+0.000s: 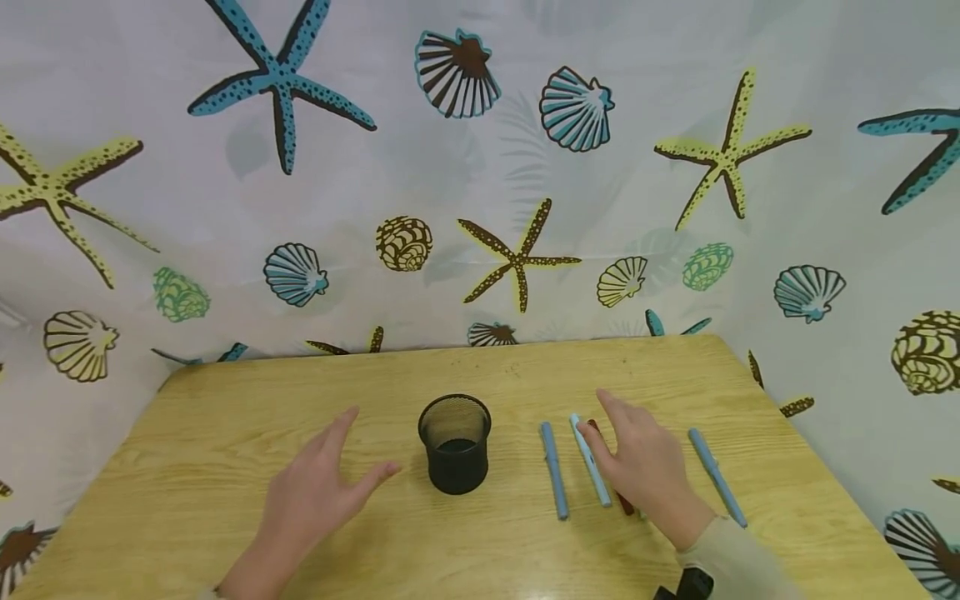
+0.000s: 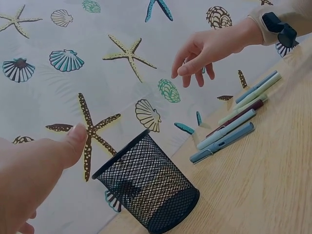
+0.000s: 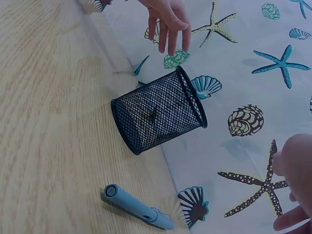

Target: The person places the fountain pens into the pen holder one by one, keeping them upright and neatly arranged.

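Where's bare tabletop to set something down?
In the head view, the table is bare left of the left grip, behind the black mesh cup up to the patterned cloth, and in front of the cup. Narrower: between cup and leftmost blue pen. Crowded: the pens beneath the right grip.

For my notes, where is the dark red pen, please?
In the left wrist view, the dark red pen lies right of centre, between the light blue pen and the pale green pen.

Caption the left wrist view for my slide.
Left hand and right hand, both empty, over a wood-grain table with a black mesh pen holder and a row of pens.
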`<state>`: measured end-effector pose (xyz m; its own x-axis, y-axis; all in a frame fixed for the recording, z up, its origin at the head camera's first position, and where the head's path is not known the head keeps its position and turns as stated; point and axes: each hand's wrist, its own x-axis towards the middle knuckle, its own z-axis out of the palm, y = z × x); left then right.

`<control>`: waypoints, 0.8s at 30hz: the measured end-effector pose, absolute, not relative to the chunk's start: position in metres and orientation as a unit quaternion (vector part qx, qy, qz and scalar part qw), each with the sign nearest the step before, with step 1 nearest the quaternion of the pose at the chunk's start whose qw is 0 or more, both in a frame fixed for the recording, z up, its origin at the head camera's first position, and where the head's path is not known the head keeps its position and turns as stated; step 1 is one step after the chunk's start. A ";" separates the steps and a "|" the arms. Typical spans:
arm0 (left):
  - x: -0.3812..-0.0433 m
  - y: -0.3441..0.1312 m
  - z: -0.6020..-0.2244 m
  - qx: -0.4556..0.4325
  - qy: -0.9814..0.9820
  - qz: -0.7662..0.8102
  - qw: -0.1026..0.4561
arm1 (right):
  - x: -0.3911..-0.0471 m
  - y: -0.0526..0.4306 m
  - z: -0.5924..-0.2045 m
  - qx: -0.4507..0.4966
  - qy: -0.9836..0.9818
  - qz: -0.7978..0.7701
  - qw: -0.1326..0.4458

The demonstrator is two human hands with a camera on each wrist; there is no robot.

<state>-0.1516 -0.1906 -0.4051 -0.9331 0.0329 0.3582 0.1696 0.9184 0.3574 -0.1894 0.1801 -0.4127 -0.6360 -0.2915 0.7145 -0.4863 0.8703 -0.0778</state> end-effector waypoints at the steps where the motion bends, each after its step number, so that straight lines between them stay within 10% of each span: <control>1: -0.152 -0.190 -0.406 -0.054 -0.963 -0.200 0.175 | -0.190 0.178 -0.414 0.214 -0.896 0.134 0.366; 24: -0.170 -0.163 -0.421 -0.100 -0.923 -0.318 0.191 | -0.195 0.147 -0.425 0.155 -0.935 0.179 0.266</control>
<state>-0.1699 -0.1631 -0.4205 -0.9071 0.0636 0.4161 0.3067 0.7770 0.5497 -0.1952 0.1474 -0.4254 -0.8108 -0.1944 0.5521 -0.3842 0.8883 -0.2514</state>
